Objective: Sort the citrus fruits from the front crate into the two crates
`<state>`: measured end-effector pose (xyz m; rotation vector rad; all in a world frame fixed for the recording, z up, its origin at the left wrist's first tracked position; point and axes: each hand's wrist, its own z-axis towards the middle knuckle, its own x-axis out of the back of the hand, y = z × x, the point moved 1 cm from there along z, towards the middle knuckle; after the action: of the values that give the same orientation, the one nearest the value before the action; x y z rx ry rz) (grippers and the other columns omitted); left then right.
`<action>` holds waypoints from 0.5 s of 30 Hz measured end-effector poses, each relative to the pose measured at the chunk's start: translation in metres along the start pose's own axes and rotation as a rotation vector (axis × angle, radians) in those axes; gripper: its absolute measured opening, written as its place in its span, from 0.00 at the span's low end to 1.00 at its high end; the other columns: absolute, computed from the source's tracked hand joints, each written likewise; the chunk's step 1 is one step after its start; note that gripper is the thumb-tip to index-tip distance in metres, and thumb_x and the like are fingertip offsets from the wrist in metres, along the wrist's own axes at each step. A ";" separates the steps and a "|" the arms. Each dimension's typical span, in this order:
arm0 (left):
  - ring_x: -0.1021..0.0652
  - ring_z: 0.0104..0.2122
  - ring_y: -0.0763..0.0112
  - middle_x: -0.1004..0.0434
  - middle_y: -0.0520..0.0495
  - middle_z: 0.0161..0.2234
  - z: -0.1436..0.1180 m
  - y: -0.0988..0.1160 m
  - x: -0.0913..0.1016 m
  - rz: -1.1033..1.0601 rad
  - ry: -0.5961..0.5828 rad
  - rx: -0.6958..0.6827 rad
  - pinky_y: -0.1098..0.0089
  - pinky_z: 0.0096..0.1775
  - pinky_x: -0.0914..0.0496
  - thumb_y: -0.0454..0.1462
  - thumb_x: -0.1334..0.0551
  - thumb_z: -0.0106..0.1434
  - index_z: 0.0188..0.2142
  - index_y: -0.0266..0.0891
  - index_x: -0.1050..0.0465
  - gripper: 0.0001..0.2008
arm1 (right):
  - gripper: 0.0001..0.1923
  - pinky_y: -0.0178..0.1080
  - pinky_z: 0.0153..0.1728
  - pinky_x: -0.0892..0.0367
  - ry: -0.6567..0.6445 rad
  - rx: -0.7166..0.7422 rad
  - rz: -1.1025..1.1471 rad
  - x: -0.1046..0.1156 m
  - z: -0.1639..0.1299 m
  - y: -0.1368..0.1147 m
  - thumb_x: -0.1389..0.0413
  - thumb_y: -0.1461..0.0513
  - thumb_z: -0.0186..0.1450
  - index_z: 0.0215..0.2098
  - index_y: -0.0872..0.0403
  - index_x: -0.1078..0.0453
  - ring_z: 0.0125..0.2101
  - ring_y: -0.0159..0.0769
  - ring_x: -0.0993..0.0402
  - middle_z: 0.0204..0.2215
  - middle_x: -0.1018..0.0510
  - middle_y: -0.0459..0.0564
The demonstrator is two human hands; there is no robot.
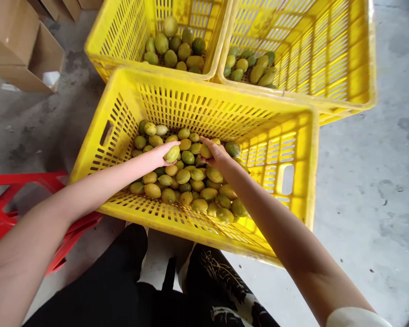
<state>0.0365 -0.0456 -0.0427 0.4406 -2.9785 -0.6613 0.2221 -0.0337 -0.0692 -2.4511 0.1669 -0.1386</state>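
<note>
Nearest to the viewer, the person's black-clad legs stand just before the near wall of the front yellow crate, the landmark for all else. A red plastic crate sits against this crate's left side on the concrete floor.

Both bare arms reach over the near wall into the front yellow crate. Inside it lies a heap of yellow-green fruits, piled mostly toward its left and middle, with bare slatted bottom toward its right wall.

The left hand hovers over the far-left part of the heap, its fingers curled around one yellow fruit, grasping it just above the pile. The right hand is at the heap's far middle, fingers closed on a second yellow fruit, which touches or lies just over its neighbours; I cannot tell which.

Beyond the front yellow crate's far wall stand two more yellow crates, touching it: the far-left crate and the far-right crate, each holding greener fruits. Cardboard boxes lie well off to the far left.
</note>
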 end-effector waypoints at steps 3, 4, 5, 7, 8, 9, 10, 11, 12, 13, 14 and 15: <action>0.22 0.31 0.68 0.23 0.52 0.32 0.001 -0.003 0.000 0.029 0.033 -0.002 0.66 0.41 0.20 0.40 0.28 0.76 0.38 0.43 0.28 0.12 | 0.10 0.32 0.20 0.36 0.027 0.002 0.012 -0.001 -0.001 0.001 0.36 0.56 0.75 0.44 0.49 0.32 0.23 0.31 0.27 0.28 0.25 0.42; 0.21 0.31 0.66 0.22 0.51 0.32 0.002 -0.004 0.000 0.044 0.030 0.005 0.65 0.41 0.21 0.41 0.30 0.77 0.39 0.43 0.28 0.11 | 0.09 0.32 0.21 0.35 0.031 0.011 0.012 -0.002 0.000 0.002 0.37 0.56 0.75 0.44 0.49 0.33 0.23 0.31 0.27 0.28 0.26 0.41; 0.21 0.32 0.65 0.22 0.50 0.33 0.003 -0.005 0.000 0.061 0.020 0.017 0.65 0.41 0.21 0.42 0.32 0.78 0.39 0.43 0.27 0.11 | 0.09 0.33 0.21 0.34 0.035 0.017 0.011 -0.002 0.001 0.004 0.38 0.56 0.75 0.43 0.49 0.33 0.24 0.32 0.27 0.28 0.26 0.41; 0.21 0.32 0.65 0.21 0.48 0.33 0.004 -0.006 0.000 0.093 0.007 0.045 0.66 0.39 0.21 0.43 0.34 0.79 0.40 0.43 0.27 0.10 | 0.07 0.34 0.22 0.32 0.042 0.018 0.004 -0.003 0.004 0.008 0.40 0.56 0.74 0.43 0.48 0.33 0.25 0.35 0.25 0.26 0.26 0.43; 0.20 0.32 0.64 0.21 0.48 0.33 0.004 -0.007 0.000 0.104 0.002 0.059 0.66 0.38 0.21 0.43 0.34 0.79 0.41 0.43 0.27 0.09 | 0.07 0.36 0.22 0.32 0.041 0.023 -0.003 -0.003 0.006 0.010 0.41 0.56 0.73 0.42 0.48 0.33 0.25 0.37 0.23 0.26 0.26 0.44; 0.20 0.32 0.64 0.21 0.48 0.33 0.005 -0.007 0.000 0.111 -0.005 0.071 0.66 0.38 0.21 0.42 0.35 0.79 0.42 0.43 0.27 0.08 | 0.07 0.37 0.22 0.31 0.031 0.036 -0.013 -0.002 0.008 0.011 0.41 0.55 0.73 0.42 0.48 0.33 0.26 0.39 0.22 0.25 0.26 0.45; 0.19 0.32 0.63 0.21 0.48 0.33 0.004 -0.007 0.000 0.114 -0.011 0.075 0.67 0.37 0.21 0.42 0.36 0.79 0.42 0.43 0.27 0.08 | 0.09 0.38 0.22 0.31 0.018 0.059 -0.026 -0.002 0.009 0.013 0.41 0.53 0.72 0.41 0.48 0.33 0.27 0.42 0.21 0.24 0.26 0.46; 0.18 0.33 0.62 0.21 0.48 0.32 0.004 -0.007 0.000 0.113 -0.017 0.077 0.67 0.37 0.20 0.42 0.36 0.80 0.43 0.43 0.27 0.07 | 0.10 0.40 0.22 0.31 0.003 0.089 -0.042 -0.001 0.011 0.014 0.41 0.52 0.71 0.40 0.48 0.33 0.27 0.44 0.21 0.24 0.26 0.48; 0.17 0.34 0.62 0.21 0.48 0.32 0.003 -0.007 0.001 0.107 -0.022 0.078 0.67 0.37 0.20 0.41 0.37 0.80 0.43 0.43 0.26 0.07 | 0.12 0.41 0.22 0.31 -0.005 0.128 -0.057 0.000 0.013 0.016 0.41 0.49 0.70 0.39 0.48 0.33 0.27 0.46 0.20 0.23 0.26 0.49; 0.17 0.34 0.61 0.21 0.48 0.32 0.003 -0.007 0.001 0.093 -0.028 0.081 0.67 0.36 0.20 0.41 0.37 0.80 0.43 0.42 0.26 0.07 | 0.15 0.43 0.22 0.30 -0.005 0.170 -0.070 0.001 0.015 0.016 0.41 0.47 0.69 0.38 0.48 0.33 0.27 0.48 0.20 0.22 0.27 0.49; 0.17 0.34 0.61 0.21 0.47 0.32 0.002 -0.007 0.000 0.072 -0.028 0.085 0.67 0.36 0.20 0.41 0.36 0.80 0.43 0.42 0.26 0.07 | 0.18 0.44 0.21 0.30 0.003 0.211 -0.080 0.001 0.016 0.017 0.41 0.43 0.69 0.36 0.47 0.34 0.28 0.50 0.20 0.21 0.28 0.50; 0.18 0.33 0.62 0.21 0.47 0.32 0.001 -0.007 0.000 0.045 -0.031 0.092 0.67 0.35 0.21 0.41 0.36 0.80 0.43 0.42 0.26 0.07 | 0.21 0.46 0.21 0.30 0.015 0.249 -0.085 0.002 0.018 0.018 0.41 0.40 0.68 0.35 0.46 0.35 0.28 0.52 0.20 0.20 0.29 0.50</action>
<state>0.0378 -0.0511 -0.0463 0.3715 -3.0476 -0.5340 0.2251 -0.0370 -0.0940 -2.2099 0.0478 -0.2029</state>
